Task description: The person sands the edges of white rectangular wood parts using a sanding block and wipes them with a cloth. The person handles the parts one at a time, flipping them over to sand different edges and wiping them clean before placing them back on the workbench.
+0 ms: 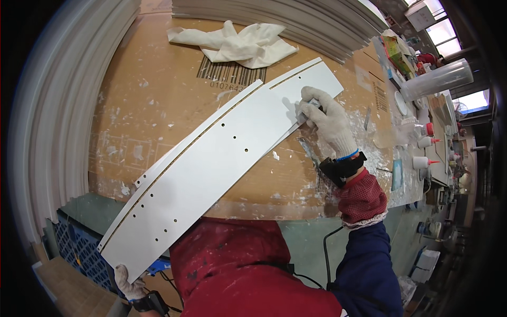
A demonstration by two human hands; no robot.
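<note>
A long white board (211,153) with one curved edge, a narrow groove along that edge and several drilled holes lies slantwise across the table. Its near left end juts past the table edge, where my gloved left hand (129,284) grips the corner with fingers wrapped round it. Under it lies a second white board (174,153), showing as a strip along the curved side. My gloved right hand (327,121) is at the straight edge near the far right end, its fingers curled round a small greyish object (315,103) whose kind is mostly hidden.
Brown cardboard (142,100) with white spatters covers the table. A crumpled white cloth (237,45) lies at the back. Stacks of pale long strips (58,105) line the left and far sides. At right stand red-tipped bottles (422,162) and a clear plastic roll (438,79).
</note>
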